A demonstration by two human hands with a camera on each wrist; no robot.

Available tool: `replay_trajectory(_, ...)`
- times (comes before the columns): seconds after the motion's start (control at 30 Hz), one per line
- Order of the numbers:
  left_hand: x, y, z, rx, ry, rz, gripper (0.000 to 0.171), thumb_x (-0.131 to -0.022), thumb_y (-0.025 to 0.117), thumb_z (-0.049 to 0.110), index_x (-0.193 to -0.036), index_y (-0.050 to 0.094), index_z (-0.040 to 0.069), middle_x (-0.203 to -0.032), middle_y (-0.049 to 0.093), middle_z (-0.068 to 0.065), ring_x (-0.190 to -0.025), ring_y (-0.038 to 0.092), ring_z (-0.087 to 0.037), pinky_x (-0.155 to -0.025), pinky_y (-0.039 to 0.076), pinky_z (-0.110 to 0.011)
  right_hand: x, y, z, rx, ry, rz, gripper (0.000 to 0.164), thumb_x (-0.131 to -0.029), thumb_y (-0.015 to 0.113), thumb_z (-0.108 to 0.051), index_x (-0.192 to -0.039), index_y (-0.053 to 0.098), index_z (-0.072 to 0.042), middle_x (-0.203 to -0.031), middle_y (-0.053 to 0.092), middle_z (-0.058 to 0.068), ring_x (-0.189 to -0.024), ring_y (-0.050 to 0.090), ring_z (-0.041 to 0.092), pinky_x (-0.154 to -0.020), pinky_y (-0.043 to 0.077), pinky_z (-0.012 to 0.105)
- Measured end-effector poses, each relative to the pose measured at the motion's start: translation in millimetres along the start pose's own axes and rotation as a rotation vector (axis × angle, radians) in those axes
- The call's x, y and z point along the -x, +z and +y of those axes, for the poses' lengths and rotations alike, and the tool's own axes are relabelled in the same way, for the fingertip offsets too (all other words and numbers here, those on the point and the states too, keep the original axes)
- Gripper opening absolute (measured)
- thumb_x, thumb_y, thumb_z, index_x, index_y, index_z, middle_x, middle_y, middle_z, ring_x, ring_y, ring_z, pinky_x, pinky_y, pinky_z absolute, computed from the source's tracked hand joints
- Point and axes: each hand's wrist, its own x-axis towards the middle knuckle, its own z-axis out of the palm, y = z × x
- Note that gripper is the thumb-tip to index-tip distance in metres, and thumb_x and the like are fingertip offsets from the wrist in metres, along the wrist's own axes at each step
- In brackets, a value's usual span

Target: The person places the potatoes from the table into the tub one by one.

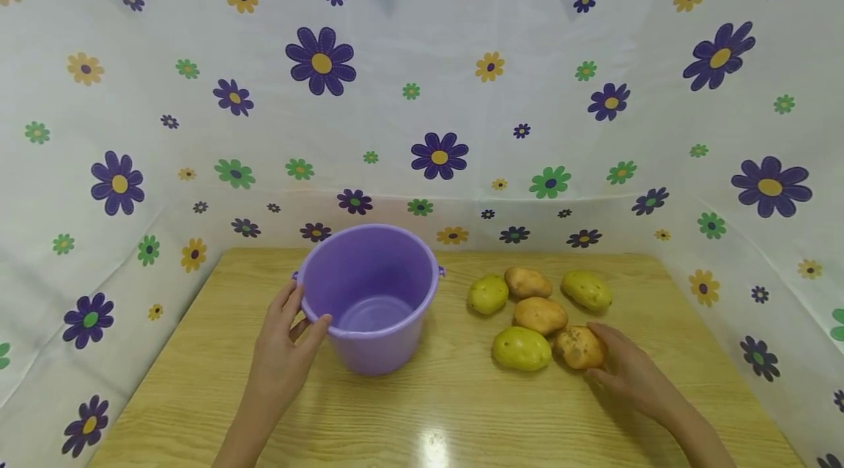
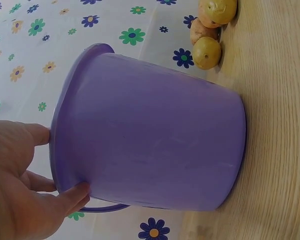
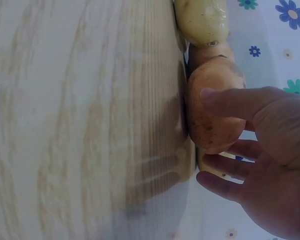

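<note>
A purple plastic bucket point(image 1: 379, 347) stands upright on the wooden table, its inside bare. My left hand point(image 1: 283, 351) holds its rim at the near left, with thumb and fingers spread along the edge. In the left wrist view the fingertips press the bucket's outer wall point(image 2: 155, 130) just below the rim. To the right, my right hand point(image 1: 633, 373) grips a brown, dark-spotted potato point(image 1: 580, 347) at the near right of a loose group. The right wrist view has the thumb across this potato point(image 3: 215, 115) and the other fingers around its far side, partly hidden.
Beside the held potato lie a green-yellow potato point(image 1: 521, 348) and a brown one point(image 1: 541, 316). Farther back are another brown potato point(image 1: 527, 282) and two green-yellow potatoes point(image 1: 488, 294). A white flowered cloth point(image 1: 389, 116) encloses the table point(image 1: 422, 417) at the back and sides.
</note>
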Motion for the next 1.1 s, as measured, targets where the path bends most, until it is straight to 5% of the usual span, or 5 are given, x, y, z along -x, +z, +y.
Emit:
replay_trajectory(0.27, 0.6, -0.3, -0.7, -0.017, 0.008, 0.005, 0.073, -0.102, 0.069, 0.018, -0.159, 0.029, -0.006, -0.168, 0.018, -0.017, -0.144, 0.042, -0.038, -0.11, 0.044, -0.024, -0.3, 3.7, 2.1, 0.012, -0.015, 0.043, 0.072, -0.078, 0.088, -0.001, -0.138, 0.051, 0.015, -0.133, 0.056, 0.037, -0.119, 0.055, 0.058, -0.098, 0.05, 0.073)
replay_trajectory(0.67, 0.4, -0.1, -4.8, -0.02, 0.032, 0.012, 0.074, -0.102, 0.07, 0.019, -0.158, 0.03, -0.008, -0.168, 0.019, -0.019, -0.143, 0.043, -0.037, -0.11, 0.044, -0.023, 2.3, 3.4, 1.3, 0.011, 0.068, 0.046, 0.072, -0.083, 0.089, -0.017, -0.137, 0.053, 0.013, -0.124, 0.058, 0.035, -0.107, 0.062, 0.05, -0.086, 0.058, 0.065)
replay_trajectory(0.9, -0.3, 0.0, -4.0, -0.024, 0.029, 0.012, 0.073, -0.102, 0.069, 0.017, -0.158, 0.03, -0.009, -0.167, 0.019, -0.02, -0.143, 0.043, -0.038, -0.11, 0.044, -0.023, 7.0, -3.8, -5.4, -0.01, 0.136, 0.038, 0.07, -0.087, 0.086, -0.025, -0.138, 0.054, 0.01, -0.123, 0.06, 0.028, -0.101, 0.064, 0.036, -0.078, 0.063, 0.046)
replay_trajectory(1.1, 0.3, -0.7, -1.7, -0.025, 0.021, 0.005, 0.074, -0.102, 0.069, 0.018, -0.158, 0.029, -0.008, -0.168, 0.019, -0.02, -0.143, 0.042, -0.038, -0.11, 0.045, -0.026, 7.1, -10.2, -11.5, -0.019, 0.093, 0.09, 0.066, -0.087, 0.086, -0.023, -0.136, 0.056, 0.009, -0.118, 0.064, 0.022, -0.098, 0.063, 0.027, -0.078, 0.062, 0.036)
